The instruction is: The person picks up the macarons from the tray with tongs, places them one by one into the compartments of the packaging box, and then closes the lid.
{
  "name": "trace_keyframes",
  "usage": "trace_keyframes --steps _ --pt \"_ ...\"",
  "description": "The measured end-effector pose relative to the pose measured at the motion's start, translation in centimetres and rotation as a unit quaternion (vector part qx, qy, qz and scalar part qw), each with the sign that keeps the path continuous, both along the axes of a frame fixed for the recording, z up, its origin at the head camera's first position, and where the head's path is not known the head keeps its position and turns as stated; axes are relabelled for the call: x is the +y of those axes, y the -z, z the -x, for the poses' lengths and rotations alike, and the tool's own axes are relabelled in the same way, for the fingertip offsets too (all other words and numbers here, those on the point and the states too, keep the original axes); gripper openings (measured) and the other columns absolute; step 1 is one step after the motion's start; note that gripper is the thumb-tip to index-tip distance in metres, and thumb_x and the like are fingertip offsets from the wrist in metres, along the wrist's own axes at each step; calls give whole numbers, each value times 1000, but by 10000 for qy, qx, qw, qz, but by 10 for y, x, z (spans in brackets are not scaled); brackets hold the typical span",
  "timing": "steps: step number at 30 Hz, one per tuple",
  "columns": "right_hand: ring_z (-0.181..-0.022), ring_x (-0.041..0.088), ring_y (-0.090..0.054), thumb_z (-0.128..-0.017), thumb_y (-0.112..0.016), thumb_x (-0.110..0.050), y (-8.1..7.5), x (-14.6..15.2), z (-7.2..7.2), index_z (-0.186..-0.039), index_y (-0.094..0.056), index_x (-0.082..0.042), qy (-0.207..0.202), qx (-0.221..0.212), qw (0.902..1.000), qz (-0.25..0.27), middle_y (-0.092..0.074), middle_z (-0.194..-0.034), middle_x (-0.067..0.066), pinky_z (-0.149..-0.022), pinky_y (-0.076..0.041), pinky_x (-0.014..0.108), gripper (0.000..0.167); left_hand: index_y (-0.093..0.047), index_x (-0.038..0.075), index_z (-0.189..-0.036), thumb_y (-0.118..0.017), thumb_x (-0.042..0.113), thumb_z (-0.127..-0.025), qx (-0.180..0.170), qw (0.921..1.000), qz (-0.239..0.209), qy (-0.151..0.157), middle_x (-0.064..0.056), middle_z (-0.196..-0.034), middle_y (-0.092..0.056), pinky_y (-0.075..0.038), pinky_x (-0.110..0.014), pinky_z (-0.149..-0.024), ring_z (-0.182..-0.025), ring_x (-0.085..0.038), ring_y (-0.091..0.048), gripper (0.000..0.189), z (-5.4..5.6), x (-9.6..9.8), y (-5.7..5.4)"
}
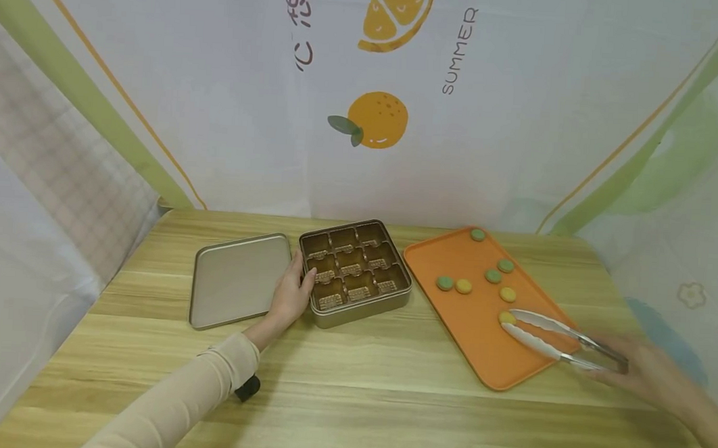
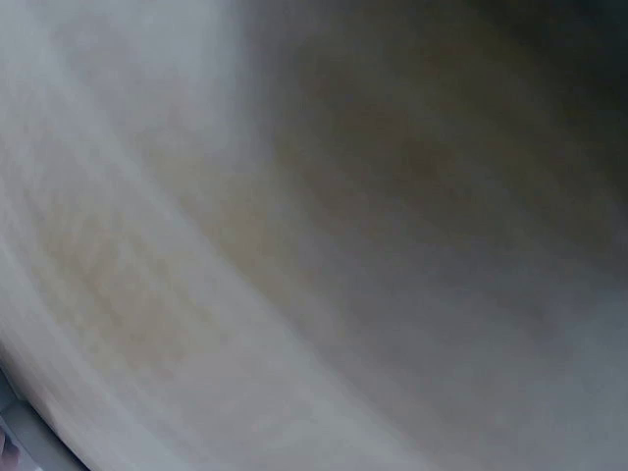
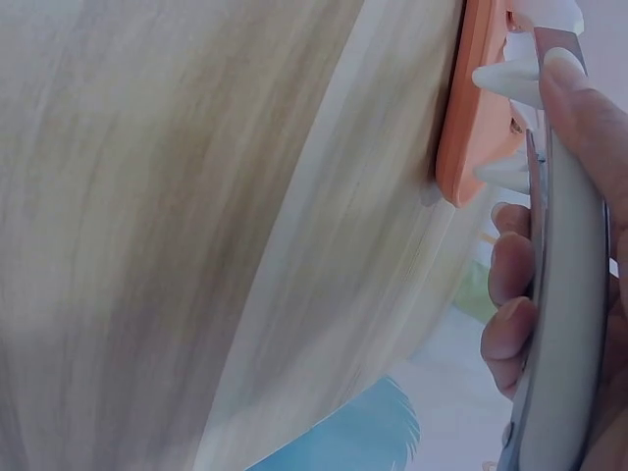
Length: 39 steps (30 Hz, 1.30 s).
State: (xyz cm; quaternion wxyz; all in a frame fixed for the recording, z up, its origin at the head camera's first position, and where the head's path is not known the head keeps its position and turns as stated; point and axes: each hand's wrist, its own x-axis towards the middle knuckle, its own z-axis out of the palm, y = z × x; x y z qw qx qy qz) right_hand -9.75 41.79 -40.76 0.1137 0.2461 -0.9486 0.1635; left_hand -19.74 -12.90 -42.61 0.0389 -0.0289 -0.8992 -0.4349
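Note:
A square metal tin [image 1: 363, 313] with a brown compartment insert [image 1: 350, 269] stands mid-table. My left hand [image 1: 291, 293] holds its left side, thumb lying over the rim. In the left wrist view everything is dark and blurred. At the right, my right hand [image 1: 644, 371] grips a pair of tongs [image 1: 543, 321] with pale scalloped ends. The tips stand around a yellow macaron [image 1: 506, 317] on the orange tray [image 1: 480, 355]; I cannot tell whether they squeeze it. The right wrist view shows the fingers wrapped around the tongs' handle [image 3: 569, 294], beside the tray's edge [image 3: 459, 147].
Other macarons, green [image 1: 444, 283] and yellow [image 1: 463, 285], lie scattered over the tray's far half. A flat metal lid [image 1: 234, 282] lies left of the tin. Behind the wooden table [image 1: 350, 399] hangs a white cloth [image 1: 231, 109] printed with oranges.

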Motion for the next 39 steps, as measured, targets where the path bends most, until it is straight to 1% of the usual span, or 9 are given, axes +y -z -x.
trace_keyframes --steps 4,7,10,19,22,24,28,33,39 --pt "-55 -7 -31 -64 -84 -17 -1 -1 0 -113 -62 5 168 -190 9997 -23 -48 -70 -16 -42 -28 16 58 -12 -10 -146 -39 21 -102 -6 10000 25 -4 -27 -153 -14 -16 -46 -117 -142 -38 -16 61 0 0 0" --pt "-60 -7 -39 -65 -84 -18 -4 -3 3 -114 -62 6 126 -249 9996 -94 -65 -84 -3 -46 -35 17 59 -12 -10 -146 -39 21 -102 14 10000 42 -15 -28 -152 -15 -17 -46 -117 -141 -38 -17 61 0 0 0" --pt "-66 -6 -47 -68 -83 -19 -9 -10 6 -115 -61 7 96 -377 9992 -72 -70 -96 13 -50 -40 18 58 -12 -10 -146 -40 21 -102 59 10000 48 -21 -29 -152 -16 -18 -46 -117 -141 -38 -18 61 0 0 -1" --pt "-59 -4 -38 -77 -77 -24 -37 -60 23 -122 -58 5 37 -822 9966 67 -53 -79 -1 -44 -35 18 57 -13 -11 -146 -41 19 -101 130 9999 66 -41 -29 -151 -17 -19 -47 -116 -140 -39 -19 60 0 0 0" --pt "-56 -1 -35 -80 -74 -27 -45 -83 34 -122 -58 0 -121 -1055 9942 194 -42 -71 -6 -42 -33 19 52 -13 -10 -146 -41 20 -101 113 9999 42 -32 -29 -152 -17 -19 -46 -116 -141 -38 -18 61 0 0 1" --pt "-54 -2 -34 -79 -76 -25 -47 -98 44 -122 -59 -2 -382 -923 9946 271 -41 -68 -7 -42 -33 18 52 -13 -10 -146 -41 20 -101 114 9999 36 -32 -29 -152 -17 -19 -47 -116 -141 -38 -18 61 0 0 1" --pt "-54 -1 -40 -74 -80 -22 -49 -126 63 -120 -60 -3 -835 -498 9950 232 -55 -73 -5 -43 -34 17 53 -14 -11 -146 -41 19 -101 138 9999 46 -25 -29 -151 -17 -19 -47 -116 -140 -39 -18 60 0 0 1" --pt "-63 7 -49 -75 -79 -27 -55 -153 81 -116 -63 -6 -1005 -540 9935 -24 -63 -89 1 -51 -41 19 49 -14 -11 -146 -41 18 -101 158 9999 46 -1 -30 -151 -17 -19 -47 -116 -141 -39 -18 60 1 -1 1" --pt "-66 5 -46 -76 -78 -28 -64 -170 97 -115 -64 -3 -1279 -687 9888 -333 -68 -94 0 -56 -42 21 48 -14 -11 -145 -41 18 -101 214 9998 47 16 -30 -151 -17 -19 -47 -116 -140 -40 -19 59 1 -2 1"
